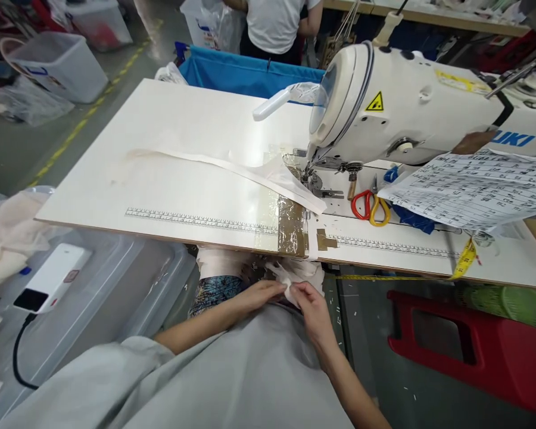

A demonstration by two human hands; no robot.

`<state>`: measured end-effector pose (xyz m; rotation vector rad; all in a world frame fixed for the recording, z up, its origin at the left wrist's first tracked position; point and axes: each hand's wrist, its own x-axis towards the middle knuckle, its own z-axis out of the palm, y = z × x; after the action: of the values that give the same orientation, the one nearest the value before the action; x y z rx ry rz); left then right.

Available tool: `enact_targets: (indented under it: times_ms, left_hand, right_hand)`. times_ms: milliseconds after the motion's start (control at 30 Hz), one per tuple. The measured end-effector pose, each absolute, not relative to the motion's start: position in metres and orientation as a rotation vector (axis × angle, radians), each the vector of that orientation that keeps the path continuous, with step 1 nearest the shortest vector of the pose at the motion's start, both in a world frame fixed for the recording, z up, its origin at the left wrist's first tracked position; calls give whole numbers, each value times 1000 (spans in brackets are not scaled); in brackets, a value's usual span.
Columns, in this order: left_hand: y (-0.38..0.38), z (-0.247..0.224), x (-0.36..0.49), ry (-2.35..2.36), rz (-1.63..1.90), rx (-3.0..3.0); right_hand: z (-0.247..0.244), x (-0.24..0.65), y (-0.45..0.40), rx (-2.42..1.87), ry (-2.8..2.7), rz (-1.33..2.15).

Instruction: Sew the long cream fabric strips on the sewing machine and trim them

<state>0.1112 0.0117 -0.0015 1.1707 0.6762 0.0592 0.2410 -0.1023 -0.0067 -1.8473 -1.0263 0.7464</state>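
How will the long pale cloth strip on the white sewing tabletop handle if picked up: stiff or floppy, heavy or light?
The long pale cloth strip is probably floppy: it lies in a slack, wavy line. Likely light, since it looks thin and narrows to a wisp. It may snag, as its wide end lies close to the white sewing machine's needle area.

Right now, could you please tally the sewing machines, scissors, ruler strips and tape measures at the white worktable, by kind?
Sewing machine: 1
Pair of scissors: 1
Ruler strips: 2
Yellow tape measure: 1
Total: 5
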Motion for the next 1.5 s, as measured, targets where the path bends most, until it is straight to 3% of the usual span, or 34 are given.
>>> enact_targets:
  times_ms: [133,233,333,467,700,800,967,1033,1100,1267,1500]
  left_hand:
    - [19,13,116,701,134,1103]
    - [34,39,101,553,-17,1265]
    - [45,72,88,228,-239,1615]
    - [63,107,66,150,-238,1824]
    - [138,146,-18,497,-261,2021]
    - [169,158,-49,713,-150,2208]
    - [202,154,-61,1211,693,2778]
    - [207,139,-59,1279,890,2871]
    - [206,119,-60,1309,897,2895]
    - [174,75,-65,1508,632,2771]
    - [122,58,-38,1768,598,2557]
  right_hand:
    - [31,228,-108,-1818,-1168,436]
    - [50,234,-106,-1735,-1266,282]
    - [57,241,-98,-1529,-1464,660]
    - [62,258,-91,-1256,-1648,1105]
    - [106,342,-112,-1670,-1581,1363]
    - [129,374,-116,-1932,-1555,951]
    - [130,401,-96,-1921,-1522,-569]
    - [114,404,-84,-1738,-1600,-943]
    - [94,404,-76,-1648,-1729,-1003]
    - [60,386,-83,-1876,-1869,-572]
    - [51,354,-95,-1999,-1682,-529]
